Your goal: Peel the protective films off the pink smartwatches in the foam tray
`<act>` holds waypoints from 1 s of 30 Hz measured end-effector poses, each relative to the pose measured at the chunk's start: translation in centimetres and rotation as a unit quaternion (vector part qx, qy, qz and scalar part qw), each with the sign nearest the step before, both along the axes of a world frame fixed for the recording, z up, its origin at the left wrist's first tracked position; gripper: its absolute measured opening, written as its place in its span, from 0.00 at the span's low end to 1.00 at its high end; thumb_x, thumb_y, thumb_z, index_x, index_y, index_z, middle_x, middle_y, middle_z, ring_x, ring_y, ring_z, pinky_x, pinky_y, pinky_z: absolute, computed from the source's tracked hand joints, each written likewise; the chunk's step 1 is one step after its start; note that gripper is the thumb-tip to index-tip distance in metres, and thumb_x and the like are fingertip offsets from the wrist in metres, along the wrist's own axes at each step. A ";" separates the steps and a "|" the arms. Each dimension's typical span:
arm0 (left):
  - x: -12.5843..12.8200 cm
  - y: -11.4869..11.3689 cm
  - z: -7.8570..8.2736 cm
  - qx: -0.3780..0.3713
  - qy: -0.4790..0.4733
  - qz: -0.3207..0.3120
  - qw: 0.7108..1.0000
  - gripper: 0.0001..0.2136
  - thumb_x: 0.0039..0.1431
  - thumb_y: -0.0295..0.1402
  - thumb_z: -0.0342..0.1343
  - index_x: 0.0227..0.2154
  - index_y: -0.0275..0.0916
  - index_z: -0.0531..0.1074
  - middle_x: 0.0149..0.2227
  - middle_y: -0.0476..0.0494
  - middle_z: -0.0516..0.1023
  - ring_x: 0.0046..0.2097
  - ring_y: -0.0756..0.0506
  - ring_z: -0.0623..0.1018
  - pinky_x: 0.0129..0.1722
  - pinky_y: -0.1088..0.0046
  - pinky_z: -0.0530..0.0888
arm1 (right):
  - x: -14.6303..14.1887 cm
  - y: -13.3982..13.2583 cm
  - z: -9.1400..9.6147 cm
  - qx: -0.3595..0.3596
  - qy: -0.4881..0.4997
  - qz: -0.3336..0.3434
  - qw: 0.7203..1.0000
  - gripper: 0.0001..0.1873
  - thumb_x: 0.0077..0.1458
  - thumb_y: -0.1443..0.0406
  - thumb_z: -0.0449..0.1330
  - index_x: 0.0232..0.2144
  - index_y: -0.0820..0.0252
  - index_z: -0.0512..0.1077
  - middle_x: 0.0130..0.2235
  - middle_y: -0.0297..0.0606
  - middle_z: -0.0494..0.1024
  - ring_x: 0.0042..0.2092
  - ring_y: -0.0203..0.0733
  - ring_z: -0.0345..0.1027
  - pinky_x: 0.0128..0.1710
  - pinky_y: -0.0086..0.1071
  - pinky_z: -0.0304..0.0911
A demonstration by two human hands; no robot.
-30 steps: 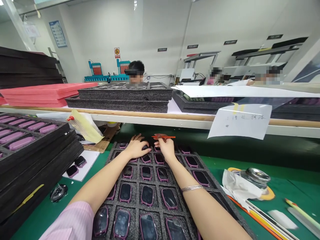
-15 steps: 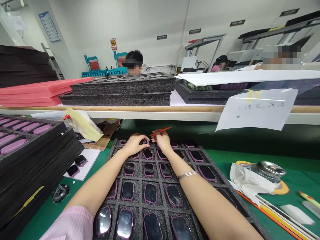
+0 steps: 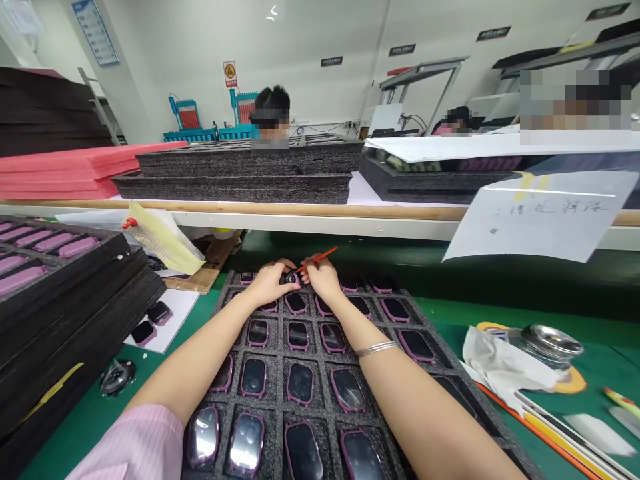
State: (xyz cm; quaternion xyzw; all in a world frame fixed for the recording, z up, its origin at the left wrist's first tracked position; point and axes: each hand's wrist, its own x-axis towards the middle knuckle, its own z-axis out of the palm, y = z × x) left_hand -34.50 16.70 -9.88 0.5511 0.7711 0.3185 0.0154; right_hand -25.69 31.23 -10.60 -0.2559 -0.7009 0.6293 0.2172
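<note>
A black foam tray (image 3: 273,380) lies before me, with purple-rimmed smartwatches (image 3: 300,383) sitting in its square pockets. At the tray's far edge, my left hand (image 3: 273,283) grips one smartwatch (image 3: 290,278) between thumb and fingers, its face tilted up. My right hand (image 3: 321,277) is closed around a thin orange-red stick (image 3: 327,253), whose lower end points at that watch. Whether the tip touches the watch is too small to tell. Both forearms reach across the tray and cover some of the pockets.
Stacked black foam trays (image 3: 60,313) rise at the left, near two watches on white paper (image 3: 173,320). A shelf edge (image 3: 280,223) crosses above my hands. Crumpled tissue (image 3: 500,360), a metal-topped jar (image 3: 553,343) and several sticks lie right. Co-workers sit beyond the shelf.
The view has shifted slightly. The watch in my left hand now shows more of its face, and the stick has tipped to a steeper slant, with its lower end close to the watch.
</note>
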 end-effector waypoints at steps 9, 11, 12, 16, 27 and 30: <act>0.3 0.1 0.0 -0.026 0.015 0.016 0.999 0.18 0.65 0.41 0.58 0.52 0.37 0.71 0.52 0.39 0.76 0.51 0.41 0.77 0.53 0.53 0.74 | -0.1 0.5 -0.5 0.012 -0.014 0.020 1.000 0.16 0.65 0.58 0.60 0.51 0.61 0.71 0.49 0.42 0.76 0.44 0.42 0.74 0.43 0.40 0.74; 0.4 0.1 0.0 -0.033 0.020 0.019 0.999 0.18 0.65 0.41 0.58 0.53 0.37 0.71 0.52 0.39 0.75 0.52 0.40 0.77 0.53 0.53 0.75 | -0.1 0.5 -0.7 0.014 -0.012 0.021 1.000 0.16 0.65 0.58 0.60 0.50 0.61 0.71 0.48 0.41 0.76 0.43 0.41 0.74 0.42 0.39 0.74; 0.5 0.1 0.1 -0.037 0.023 0.021 0.999 0.18 0.65 0.40 0.58 0.53 0.37 0.71 0.53 0.39 0.75 0.52 0.40 0.77 0.53 0.53 0.75 | -0.2 0.6 -0.9 0.016 -0.010 0.021 1.000 0.16 0.65 0.58 0.60 0.50 0.61 0.71 0.48 0.41 0.77 0.43 0.41 0.74 0.41 0.39 0.74; 0.9 0.1 0.6 -0.062 0.045 0.043 0.996 0.19 0.64 0.42 0.59 0.52 0.37 0.71 0.52 0.39 0.76 0.52 0.40 0.76 0.53 0.54 0.74 | -0.4 0.6 -1.3 0.018 0.001 0.015 1.000 0.15 0.65 0.59 0.60 0.50 0.61 0.72 0.48 0.41 0.77 0.42 0.40 0.74 0.41 0.39 0.74; 0.6 -2.7 3.2 -0.198 0.113 0.111 0.967 0.17 0.65 0.46 0.56 0.48 0.37 0.74 0.52 0.39 0.75 0.55 0.39 0.74 0.57 0.49 0.70 | -0.1 0.9 -1.3 -0.006 0.024 -0.002 1.000 0.17 0.65 0.58 0.60 0.51 0.61 0.71 0.49 0.42 0.76 0.45 0.43 0.74 0.44 0.41 0.74; 0.1 -3.3 3.6 -0.212 0.110 0.096 0.966 0.18 0.65 0.44 0.57 0.50 0.37 0.73 0.53 0.38 0.75 0.54 0.39 0.75 0.56 0.50 0.71 | 0.1 0.7 -1.2 -0.001 0.027 0.003 1.000 0.17 0.65 0.58 0.60 0.52 0.61 0.71 0.50 0.42 0.76 0.46 0.43 0.74 0.44 0.42 0.74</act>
